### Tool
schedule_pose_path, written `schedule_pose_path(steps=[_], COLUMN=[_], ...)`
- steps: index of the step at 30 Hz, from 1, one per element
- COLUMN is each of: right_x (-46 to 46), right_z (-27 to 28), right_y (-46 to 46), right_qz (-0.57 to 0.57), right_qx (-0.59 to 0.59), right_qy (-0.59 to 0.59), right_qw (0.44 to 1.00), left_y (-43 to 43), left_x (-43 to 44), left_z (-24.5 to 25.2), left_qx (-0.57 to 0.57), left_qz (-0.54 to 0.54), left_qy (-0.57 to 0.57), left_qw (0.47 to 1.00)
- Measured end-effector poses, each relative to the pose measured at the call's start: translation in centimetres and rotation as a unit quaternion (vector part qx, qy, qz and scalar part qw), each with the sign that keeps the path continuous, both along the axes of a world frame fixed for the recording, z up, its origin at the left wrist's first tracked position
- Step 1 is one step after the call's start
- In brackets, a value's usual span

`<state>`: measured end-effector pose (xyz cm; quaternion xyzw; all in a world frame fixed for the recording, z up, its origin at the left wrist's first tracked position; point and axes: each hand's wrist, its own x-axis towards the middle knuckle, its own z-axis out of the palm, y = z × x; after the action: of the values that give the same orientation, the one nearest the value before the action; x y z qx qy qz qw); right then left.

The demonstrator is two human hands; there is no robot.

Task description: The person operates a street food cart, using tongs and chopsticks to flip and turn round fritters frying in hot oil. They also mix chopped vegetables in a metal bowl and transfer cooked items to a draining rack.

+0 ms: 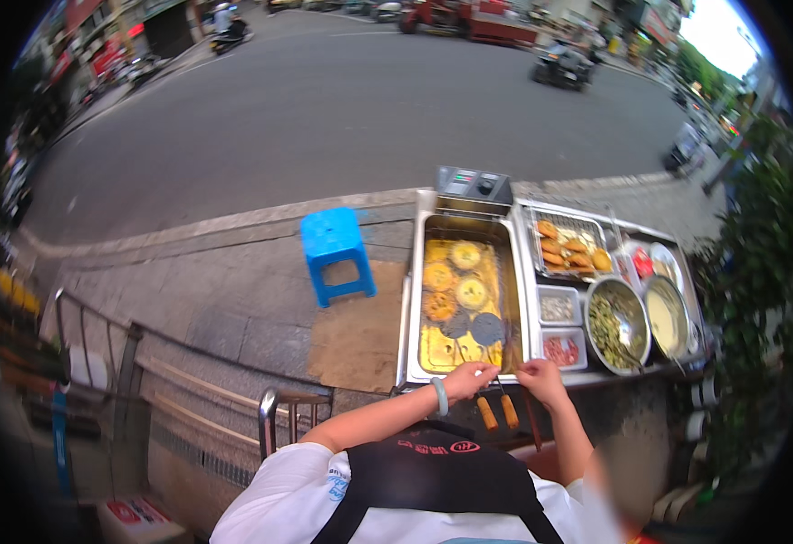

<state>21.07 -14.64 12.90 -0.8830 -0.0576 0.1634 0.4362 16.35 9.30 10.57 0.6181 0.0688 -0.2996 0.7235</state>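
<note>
An electric deep fryer full of yellow oil stands before me. Several round fritters float in it, some pale, some golden. Two dark round ladles rest in the near part of the oil, and their wooden handles hang over the front rim. My left hand, with a pale bangle at the wrist, has its fingertips close together by the ladle rods; whether it grips one is unclear. My right hand is at the fryer's front right corner, fingers bent. A thin brown stick extends below it; the grip is hidden.
Right of the fryer are a wire rack of fried pieces, small trays of pinkish filling and pale bits, a steel bowl of chopped greens and a batter bowl. A blue stool stands left; a metal railing is nearer.
</note>
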Motion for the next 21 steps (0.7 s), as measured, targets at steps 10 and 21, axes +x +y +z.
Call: schedule_pose_path(steps=[10,21], right_x=[-4.8,-7.1], right_z=[5.7,9.2], right_y=[8.0,7.2], right_qz=[-0.016,0.126], right_qx=[0.124,-0.024], right_qy=[0.127,-0.397], right_qw=[0.984,0.909], left_y=[2.1,-1.1], left_x=[-0.2,0.7], left_z=[2.4,3.2], left_qx=[-0.234,-0.31], left_qz=[0.083,0.088], left_qy=[0.157,0.244], left_qw=[0.956,0.915])
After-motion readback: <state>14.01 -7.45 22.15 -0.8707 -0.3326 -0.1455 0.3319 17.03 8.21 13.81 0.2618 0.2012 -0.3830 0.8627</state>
